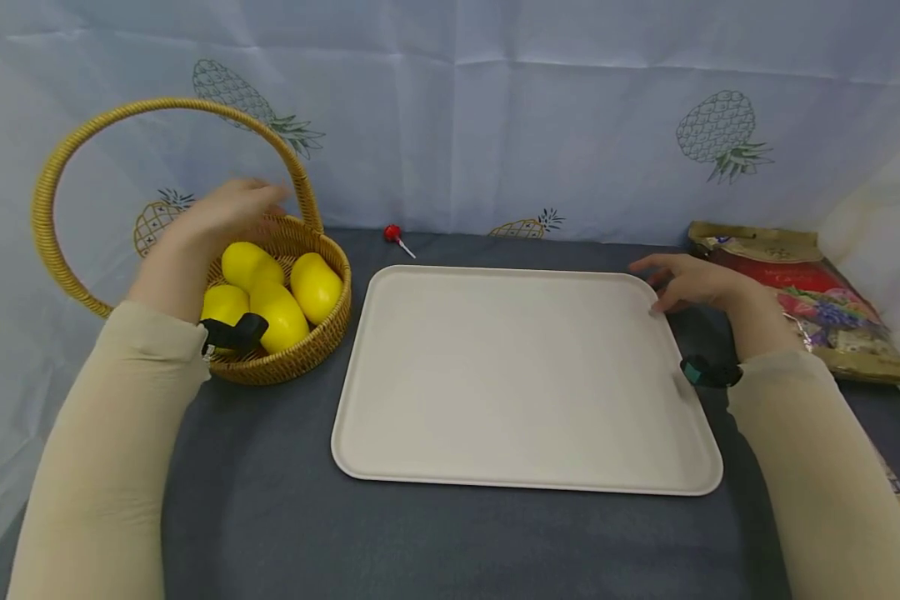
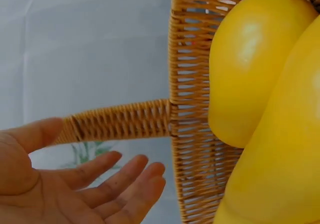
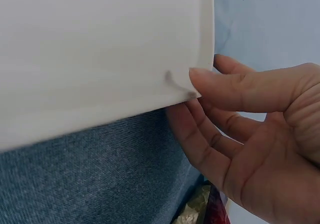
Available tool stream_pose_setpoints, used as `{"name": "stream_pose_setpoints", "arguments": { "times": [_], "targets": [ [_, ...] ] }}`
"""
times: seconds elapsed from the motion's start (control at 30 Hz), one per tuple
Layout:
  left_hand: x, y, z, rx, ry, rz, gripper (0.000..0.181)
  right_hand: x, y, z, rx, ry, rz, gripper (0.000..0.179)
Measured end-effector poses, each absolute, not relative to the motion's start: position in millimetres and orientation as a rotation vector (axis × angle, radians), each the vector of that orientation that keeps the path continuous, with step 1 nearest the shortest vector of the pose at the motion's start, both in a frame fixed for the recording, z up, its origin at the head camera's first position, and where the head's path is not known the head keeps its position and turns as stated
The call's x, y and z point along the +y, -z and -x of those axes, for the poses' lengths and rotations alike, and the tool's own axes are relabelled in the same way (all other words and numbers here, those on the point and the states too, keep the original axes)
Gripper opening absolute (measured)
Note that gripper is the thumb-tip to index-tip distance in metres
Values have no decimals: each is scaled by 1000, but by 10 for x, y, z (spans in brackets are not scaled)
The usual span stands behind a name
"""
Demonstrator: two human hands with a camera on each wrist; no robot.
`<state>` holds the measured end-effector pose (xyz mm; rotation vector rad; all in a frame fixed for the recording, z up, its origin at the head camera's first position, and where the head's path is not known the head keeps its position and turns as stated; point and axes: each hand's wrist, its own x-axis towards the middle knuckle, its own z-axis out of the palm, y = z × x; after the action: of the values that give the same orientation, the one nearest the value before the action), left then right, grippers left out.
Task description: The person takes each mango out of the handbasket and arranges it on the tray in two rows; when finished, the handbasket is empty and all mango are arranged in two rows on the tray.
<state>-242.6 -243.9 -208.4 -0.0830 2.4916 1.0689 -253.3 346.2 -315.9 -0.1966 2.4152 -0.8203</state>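
Note:
A wicker basket [image 1: 328, 354] with a tall arched handle [image 1: 42, 200] stands at the left, holding several smooth yellow mango-shaped fruits [image 1: 281, 317]. Above its far side is my left hand [image 1: 232, 208], empty. In the left wrist view its fingers [image 2: 135, 184] are spread loosely, and the thumb overlaps the handle; contact with it cannot be told. A flat cream tray [image 1: 525, 379] lies in the middle of the table. My right hand [image 1: 693, 281] pinches its far right corner, thumb on top and fingers partly hidden underneath, as the right wrist view shows.
A red lollipop [image 1: 393, 233] with a white stick lies behind the tray. Beyond my right hand, a gold and red printed bag [image 1: 825, 300] leans at the table's right side. A pineapple-print cloth [image 1: 480, 125] hangs along the back of the dark table [image 1: 450, 542].

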Motion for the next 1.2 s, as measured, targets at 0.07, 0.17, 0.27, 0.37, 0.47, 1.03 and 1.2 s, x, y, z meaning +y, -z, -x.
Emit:
{"name": "stream_pose_setpoints", "arguments": {
  "times": [0.07, 0.17, 0.27, 0.37, 0.47, 1.03, 1.2],
  "targets": [
    [-2472, 2154, 2509, 2446, -1072, 81, 84, 3452, 3157, 2525, 2414, 823, 191, 78],
    [-2516, 2267, 2594, 2385, -1066, 57, 86, 3450, 3158, 2514, 2415, 827, 192, 77],
    [-2555, 2356, 2632, 2340, -1028, 22, 89, 3457, 3173, 2511, 2419, 827, 193, 75],
    [-2593, 2411, 2641, 2310, -995, 6, 92, 3463, 3188, 2515, 2422, 826, 188, 74],
    [-2634, 2466, 2653, 2302, -967, -12, 94, 3462, 3180, 2512, 2419, 823, 182, 74],
    [-2596, 2671, 2639, 2263, -730, -233, 86, 3477, 3173, 2475, 2393, 853, 160, 72],
    [-2578, 2685, 2638, 2266, -670, -251, 84, 3479, 3170, 2464, 2382, 881, 159, 73]
  ]
}}
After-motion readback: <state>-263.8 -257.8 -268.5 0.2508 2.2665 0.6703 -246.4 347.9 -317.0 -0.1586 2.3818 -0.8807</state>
